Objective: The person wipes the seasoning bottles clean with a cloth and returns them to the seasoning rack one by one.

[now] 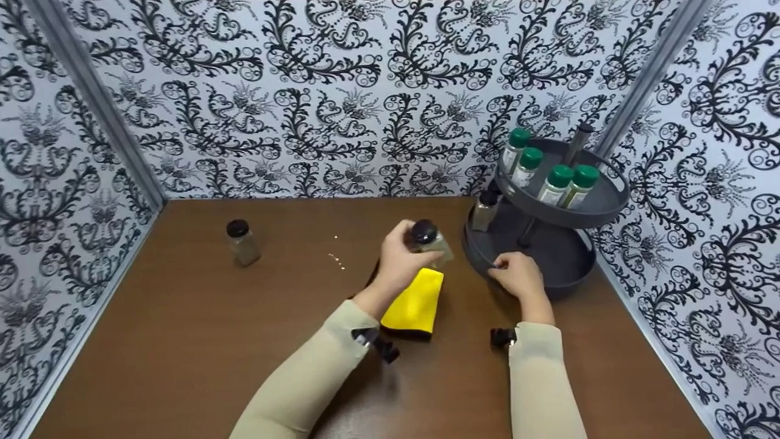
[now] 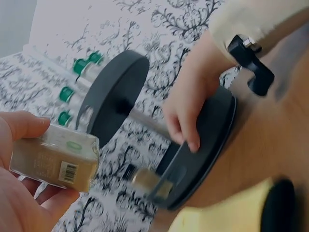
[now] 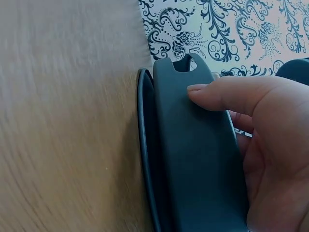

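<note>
My left hand (image 1: pixel 402 259) grips a clear spice jar (image 1: pixel 436 244) with a black lid, held above a yellow cloth (image 1: pixel 415 302). In the left wrist view the jar (image 2: pixel 58 159) shows brownish contents and a barcode label. My right hand (image 1: pixel 519 275) pinches the rim of the lower tier of a dark grey two-tier round rack (image 1: pixel 563 259). The right wrist view shows the thumb on the outside of that tier's wall (image 3: pixel 198 159), with the fingers behind it. One black-lidded jar (image 1: pixel 485 211) stands in the lower tier, at its left side.
Several green-capped jars (image 1: pixel 556 186) stand on the upper tier. Another black-lidded jar (image 1: pixel 244 242) is on the table (image 1: pixel 274 341) at the left. Small pale crumbs (image 1: pixel 336 261) lie near the table's middle. Patterned walls (image 1: pixel 329 97) enclose the back and sides.
</note>
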`<act>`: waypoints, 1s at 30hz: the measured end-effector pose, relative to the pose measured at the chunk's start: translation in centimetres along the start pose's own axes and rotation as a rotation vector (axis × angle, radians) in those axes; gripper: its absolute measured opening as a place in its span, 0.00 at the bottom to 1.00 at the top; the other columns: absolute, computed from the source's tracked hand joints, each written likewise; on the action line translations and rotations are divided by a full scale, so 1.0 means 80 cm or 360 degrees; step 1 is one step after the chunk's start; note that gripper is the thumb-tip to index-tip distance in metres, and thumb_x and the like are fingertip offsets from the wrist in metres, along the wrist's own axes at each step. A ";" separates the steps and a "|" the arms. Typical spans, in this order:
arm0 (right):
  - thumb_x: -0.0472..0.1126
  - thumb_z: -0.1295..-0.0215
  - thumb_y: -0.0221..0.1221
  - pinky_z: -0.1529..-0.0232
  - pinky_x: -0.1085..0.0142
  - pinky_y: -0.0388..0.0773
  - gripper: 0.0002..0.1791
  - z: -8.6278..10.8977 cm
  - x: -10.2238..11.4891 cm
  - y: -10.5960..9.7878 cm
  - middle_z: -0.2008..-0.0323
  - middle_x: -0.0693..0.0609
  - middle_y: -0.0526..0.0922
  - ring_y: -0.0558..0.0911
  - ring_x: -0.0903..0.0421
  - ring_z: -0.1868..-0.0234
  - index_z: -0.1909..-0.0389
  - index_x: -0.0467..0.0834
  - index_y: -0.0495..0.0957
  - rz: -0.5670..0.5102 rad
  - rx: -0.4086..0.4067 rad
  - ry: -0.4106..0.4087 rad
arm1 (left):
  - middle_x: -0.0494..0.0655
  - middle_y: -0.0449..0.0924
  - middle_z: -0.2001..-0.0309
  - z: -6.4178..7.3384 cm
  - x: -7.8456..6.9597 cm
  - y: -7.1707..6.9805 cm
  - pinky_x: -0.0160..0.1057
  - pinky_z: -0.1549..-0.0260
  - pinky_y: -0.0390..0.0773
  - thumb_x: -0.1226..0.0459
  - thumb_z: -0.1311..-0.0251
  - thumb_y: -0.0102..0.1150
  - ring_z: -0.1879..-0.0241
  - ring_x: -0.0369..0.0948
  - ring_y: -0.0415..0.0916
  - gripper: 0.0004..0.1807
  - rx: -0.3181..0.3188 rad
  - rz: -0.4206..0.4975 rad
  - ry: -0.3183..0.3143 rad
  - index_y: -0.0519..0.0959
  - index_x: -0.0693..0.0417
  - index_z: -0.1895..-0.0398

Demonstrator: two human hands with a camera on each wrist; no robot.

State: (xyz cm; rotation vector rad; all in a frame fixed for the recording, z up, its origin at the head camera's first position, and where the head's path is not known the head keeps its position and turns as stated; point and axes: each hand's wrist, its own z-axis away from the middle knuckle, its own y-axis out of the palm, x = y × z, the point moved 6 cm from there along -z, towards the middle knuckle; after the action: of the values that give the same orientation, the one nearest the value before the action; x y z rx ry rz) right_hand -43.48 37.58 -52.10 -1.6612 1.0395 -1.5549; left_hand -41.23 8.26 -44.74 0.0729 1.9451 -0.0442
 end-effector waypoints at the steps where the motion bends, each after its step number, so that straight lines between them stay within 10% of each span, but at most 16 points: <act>1: 0.44 0.35 0.68 0.58 0.51 0.79 0.05 0.000 0.002 0.000 0.66 0.49 0.88 0.82 0.50 0.66 0.68 0.47 0.87 -0.0003 -0.0005 -0.0004 | 0.55 0.87 0.57 -0.005 -0.002 0.009 0.37 0.56 0.86 0.72 0.56 0.82 0.58 0.40 0.83 0.23 0.0012 -0.0010 0.0003 0.80 0.60 0.57; 23: 0.42 0.40 0.72 0.53 0.45 0.82 0.05 -0.002 -0.006 -0.008 0.65 0.47 0.91 0.86 0.45 0.63 0.70 0.45 0.89 -0.0030 -0.0068 -0.0010 | 0.42 0.85 0.65 -0.092 0.076 0.147 0.31 0.63 0.80 0.69 0.56 0.79 0.65 0.34 0.78 0.21 -0.0077 -0.0244 -0.0151 0.84 0.52 0.56; 30: 0.43 0.40 0.72 0.54 0.47 0.83 0.04 0.000 -0.007 -0.006 0.66 0.49 0.91 0.86 0.48 0.64 0.68 0.46 0.91 -0.0050 -0.0024 0.0016 | 0.43 0.88 0.62 -0.104 0.094 0.166 0.36 0.58 0.81 0.65 0.55 0.81 0.61 0.38 0.80 0.22 -0.0107 -0.0591 -0.0130 0.85 0.50 0.54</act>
State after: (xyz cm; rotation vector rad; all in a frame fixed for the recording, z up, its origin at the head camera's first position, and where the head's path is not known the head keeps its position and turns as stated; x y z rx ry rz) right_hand -43.43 38.26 -51.97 -1.6891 1.0372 -1.5811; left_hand -50.72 22.27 -48.61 -0.3303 1.8544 -0.2237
